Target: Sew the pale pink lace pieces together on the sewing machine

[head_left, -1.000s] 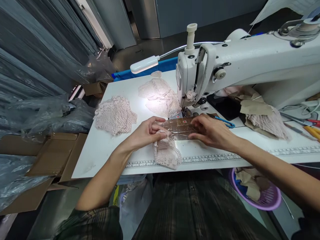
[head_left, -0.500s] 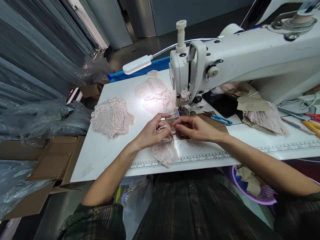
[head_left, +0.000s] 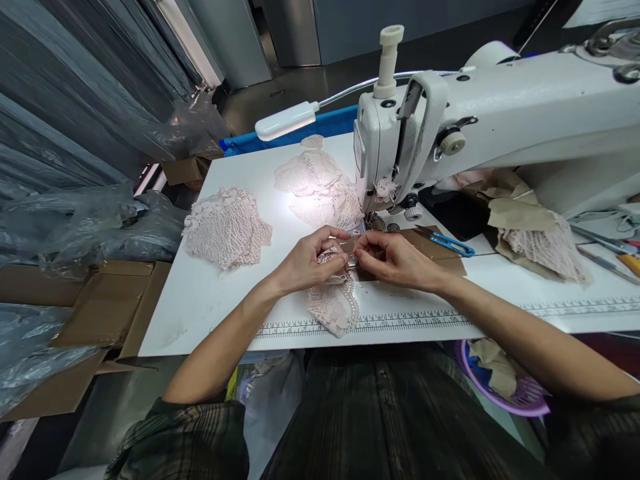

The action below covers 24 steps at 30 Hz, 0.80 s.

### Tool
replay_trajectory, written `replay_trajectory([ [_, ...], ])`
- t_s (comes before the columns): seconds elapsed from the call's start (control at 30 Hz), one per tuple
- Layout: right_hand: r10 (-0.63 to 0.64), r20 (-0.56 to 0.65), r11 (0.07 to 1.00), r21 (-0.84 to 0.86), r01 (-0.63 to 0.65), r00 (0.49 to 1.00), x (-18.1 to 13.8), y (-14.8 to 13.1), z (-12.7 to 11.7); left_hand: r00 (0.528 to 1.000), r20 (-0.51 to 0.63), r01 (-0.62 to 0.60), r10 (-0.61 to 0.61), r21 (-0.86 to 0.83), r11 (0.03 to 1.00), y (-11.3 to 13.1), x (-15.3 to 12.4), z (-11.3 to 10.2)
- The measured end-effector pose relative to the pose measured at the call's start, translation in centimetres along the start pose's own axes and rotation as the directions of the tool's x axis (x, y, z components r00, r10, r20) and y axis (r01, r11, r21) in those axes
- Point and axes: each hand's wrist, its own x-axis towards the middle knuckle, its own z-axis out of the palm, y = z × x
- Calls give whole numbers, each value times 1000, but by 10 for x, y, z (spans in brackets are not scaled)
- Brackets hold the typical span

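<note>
A seamster's left hand pinches the gathered upper end of a pale pink lace piece between thumb and fingers at a sewing table. The lace lies just below those fingertips, its long axis running toward the wearer and slightly to the right, its narrowing lower end pointing at the table's front edge across a printed ruler, its scalloped border facing right. The right hand, just beside it, has thumb and forefinger pressed together near the lace's upper edge; whether they grip anything is too small to tell. Beneath the right hand lies a brown patch, with blue thread snips to its right. Beyond that hand stands a white sewing machine; a lace pile sits left of the left hand.
</note>
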Motion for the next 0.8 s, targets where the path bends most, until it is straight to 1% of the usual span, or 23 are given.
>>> replay_trajectory([
  [0.1,-45,-54,996,-79,41,997,1,0,2,999,-40,-3,5,43,999,-1,1,-1],
  [0.2,-88,-92,987,-144,74,992,2,1,4,999,-40,-20,23,64,998,-3,2,1],
  [0.33,-137,-121,975,-195,112,983,2,5,8,998,-57,-28,33,82,996,-5,2,4],
  [0.43,-144,-131,971,-209,115,981,2,7,10,994,-100,-34,42,82,996,-6,3,8],
  [0.53,-101,-165,985,-152,76,981,1,7,10,991,-126,-32,36,41,999,-8,3,9],
  [0.63,-10,-197,999,-33,4,980,-1,8,7,994,-109,-24,19,-41,999,-12,3,8],
  [0.67,23,-187,1000,13,-20,982,-2,9,7,995,-103,-22,16,-64,998,-13,3,7],
  [0.73,65,-128,994,101,-53,990,-3,10,6,996,-94,-20,12,-94,995,-15,3,6],
  [0.8,50,-58,989,145,-41,997,-3,12,7,997,-82,-11,3,-99,995,-16,2,5],
])
